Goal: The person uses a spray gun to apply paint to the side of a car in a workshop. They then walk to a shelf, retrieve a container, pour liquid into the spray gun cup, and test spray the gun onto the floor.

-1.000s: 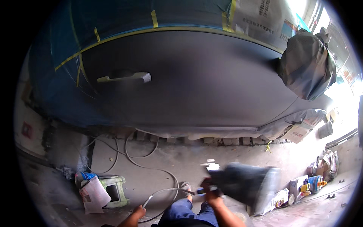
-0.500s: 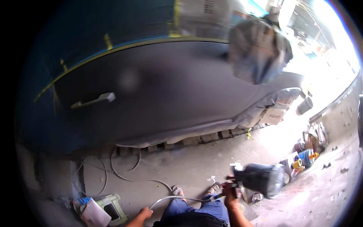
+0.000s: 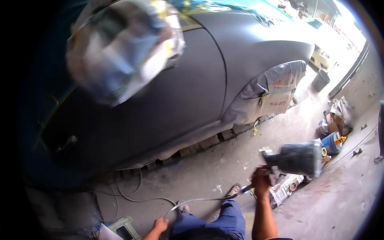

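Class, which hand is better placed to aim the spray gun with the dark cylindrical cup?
Right hand, probably: it grips the spray gun, while the left hand holds the flexible grey hose.

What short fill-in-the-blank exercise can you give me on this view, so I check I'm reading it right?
In the picture, the left hand, on the hose, is ____ (higher/lower) than the right hand, on the spray gun.
In the picture, the bucket stands to the ____ (left/right) of the wheel covering.
The car door is ____ (grey/red).

Missing words: lower; right; grey.
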The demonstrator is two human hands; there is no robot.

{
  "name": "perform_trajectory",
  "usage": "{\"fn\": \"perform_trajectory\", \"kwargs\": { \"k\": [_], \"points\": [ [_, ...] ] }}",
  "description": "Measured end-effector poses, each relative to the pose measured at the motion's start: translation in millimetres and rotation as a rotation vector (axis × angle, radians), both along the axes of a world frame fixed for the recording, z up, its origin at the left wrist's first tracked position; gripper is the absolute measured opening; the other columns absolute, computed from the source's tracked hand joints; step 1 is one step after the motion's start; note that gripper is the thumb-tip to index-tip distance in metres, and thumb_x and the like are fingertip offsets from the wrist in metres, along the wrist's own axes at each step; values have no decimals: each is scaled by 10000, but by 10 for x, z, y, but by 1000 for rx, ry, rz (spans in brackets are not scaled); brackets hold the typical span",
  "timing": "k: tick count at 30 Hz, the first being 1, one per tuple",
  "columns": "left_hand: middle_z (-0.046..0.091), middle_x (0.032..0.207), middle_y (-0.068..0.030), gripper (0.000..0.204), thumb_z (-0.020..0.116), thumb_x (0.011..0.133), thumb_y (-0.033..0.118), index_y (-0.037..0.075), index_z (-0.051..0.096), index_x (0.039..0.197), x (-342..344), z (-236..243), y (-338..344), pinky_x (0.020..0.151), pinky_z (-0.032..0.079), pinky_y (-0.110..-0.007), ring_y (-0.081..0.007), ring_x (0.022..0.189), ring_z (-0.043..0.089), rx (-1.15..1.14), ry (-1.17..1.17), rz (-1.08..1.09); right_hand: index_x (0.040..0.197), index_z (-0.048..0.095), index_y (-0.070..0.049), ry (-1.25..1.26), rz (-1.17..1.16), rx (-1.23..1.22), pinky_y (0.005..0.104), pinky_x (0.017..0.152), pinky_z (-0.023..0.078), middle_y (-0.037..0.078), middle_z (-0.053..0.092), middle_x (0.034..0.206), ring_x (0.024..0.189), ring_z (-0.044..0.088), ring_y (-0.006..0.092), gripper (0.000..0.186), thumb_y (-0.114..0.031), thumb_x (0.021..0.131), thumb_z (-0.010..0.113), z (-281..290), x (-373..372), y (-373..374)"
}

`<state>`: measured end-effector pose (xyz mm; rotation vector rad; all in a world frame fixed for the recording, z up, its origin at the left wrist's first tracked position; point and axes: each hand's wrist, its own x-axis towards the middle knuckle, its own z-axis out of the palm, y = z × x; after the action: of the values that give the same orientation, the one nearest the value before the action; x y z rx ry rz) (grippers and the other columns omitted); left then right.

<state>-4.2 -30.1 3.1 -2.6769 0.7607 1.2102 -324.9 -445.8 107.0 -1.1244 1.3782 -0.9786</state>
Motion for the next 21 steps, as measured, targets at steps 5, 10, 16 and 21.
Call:
{"fn": "perform_trajectory", "kwargs": {
  "k": [5,10,16,21],
  "points": [
    [613,965,-281,358,570,846,338,21,584,1012,-972,224,-1611,829,464,-485,-443,954,578,-129,113,49,1181,524,-141,-208,-348,-112,177,455,346,-43,545,708,565,467,19,269,-265,943,526,247,-855,-1063],
    [613,953,-286,338,556,857,318,13,561,1003,-1517,146,-2233,817,459,-504,-460,933,575,-108,101,-8,1052,560,-112,-136,-156,-328,198,544,393,-22,553,810,662,481,41,157,-157,902,565,-538,-785,-1350],
    [626,925,-267,339,549,864,315,8,558,1006,-1673,-100,-2265,810,462,-500,-453,915,583,-22,85,9,1176,545,-23,146,474,-183,364,897,450,154,583,1103,1061,541,296,444,-107,760,677,-1832,-346,-658],
    [634,927,-246,325,553,865,321,28,565,1005,-1689,-411,-2393,806,460,-500,-440,915,587,31,152,11,1123,553,-12,119,519,-353,382,781,474,175,587,1008,896,570,354,445,11,693,663,-2128,21,-899]
  ]
}}
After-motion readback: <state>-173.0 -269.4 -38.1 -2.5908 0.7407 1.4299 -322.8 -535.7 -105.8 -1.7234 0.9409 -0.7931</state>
